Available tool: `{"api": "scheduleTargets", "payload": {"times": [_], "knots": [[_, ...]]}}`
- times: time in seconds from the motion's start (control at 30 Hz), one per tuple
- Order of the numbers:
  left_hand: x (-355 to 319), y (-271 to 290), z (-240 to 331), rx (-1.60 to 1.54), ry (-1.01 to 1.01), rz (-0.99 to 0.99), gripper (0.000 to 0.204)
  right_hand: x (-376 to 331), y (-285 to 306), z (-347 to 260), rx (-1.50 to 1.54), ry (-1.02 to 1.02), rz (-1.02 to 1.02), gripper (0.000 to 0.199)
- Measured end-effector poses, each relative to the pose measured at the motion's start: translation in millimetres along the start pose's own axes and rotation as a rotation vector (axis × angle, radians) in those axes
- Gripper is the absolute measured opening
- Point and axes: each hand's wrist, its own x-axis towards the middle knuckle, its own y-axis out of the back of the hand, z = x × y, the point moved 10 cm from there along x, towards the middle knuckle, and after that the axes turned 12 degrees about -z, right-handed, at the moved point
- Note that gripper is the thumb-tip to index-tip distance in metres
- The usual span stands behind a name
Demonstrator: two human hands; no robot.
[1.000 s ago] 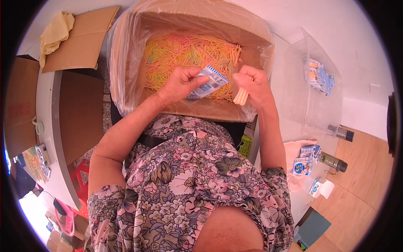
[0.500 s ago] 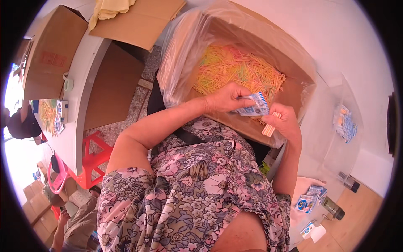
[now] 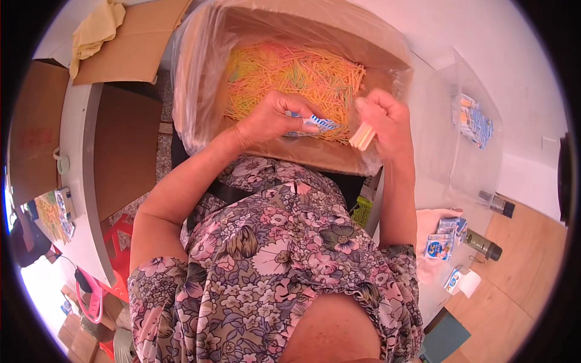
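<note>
My left hand pinches a small blue-and-white plastic packet between thumb and fingers. Closed around a short bundle of thin pale orange and pink sticks, my right hand is just right of the packet, not touching it. Both hands are above the near side of a large cardboard box lined with transparent plastic. Inside it lies a loose heap of thin yellow, orange, pink and green sticks. Fingers partly hide the packet, so its opening cannot be made out.
To the right, a transparent bin holds several blue packets. More packets lie on a pink cloth near a dark bottle. On the left are a white table, a cardboard carton and a red stool.
My view has shifted, so the box appears further left. The packet now tilts, showing its striped edge. My right hand has risen relative to the packet, still with the sticks.
</note>
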Motion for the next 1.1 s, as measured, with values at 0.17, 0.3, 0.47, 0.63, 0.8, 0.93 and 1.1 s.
{"api": "scheduleTargets", "payload": {"times": [0.17,0.3,0.47,0.63,0.8,0.93,1.1], "knots": [[6.5,-9.4,5.2,0.018,0.009,-0.078,0.018,13.1,-17.0,2.7,-0.071,-0.069,-0.067,0.023],[5.5,-5.6,-1.1,0.081,0.071,-0.017,0.015,9.2,-1.5,15.5,0.135,-0.110,0.023,0.024],[3.5,3.3,-12.7,0.099,0.068,0.014,0.011,3.0,10.8,22.7,0.059,-0.112,0.062,0.022],[6.9,1.3,-6.8,0.117,0.025,0.004,0.012,8.9,-7.9,15.9,0.207,-0.134,-0.020,0.022],[8.9,-4.3,-2.1,0.105,0.026,-0.055,0.014,17.1,-12.4,15.8,0.016,-0.105,-0.057,0.023],[9.1,-10.1,-2.4,0.111,0.012,-0.099,0.016,14.8,-10.2,-6.6,-0.391,0.053,0.063,0.020],[8.5,-12.6,-18.0,-0.153,0.114,-0.076,0.017,-1.4,-29.5,-32.1,-0.678,0.193,0.038,0.014]]}}
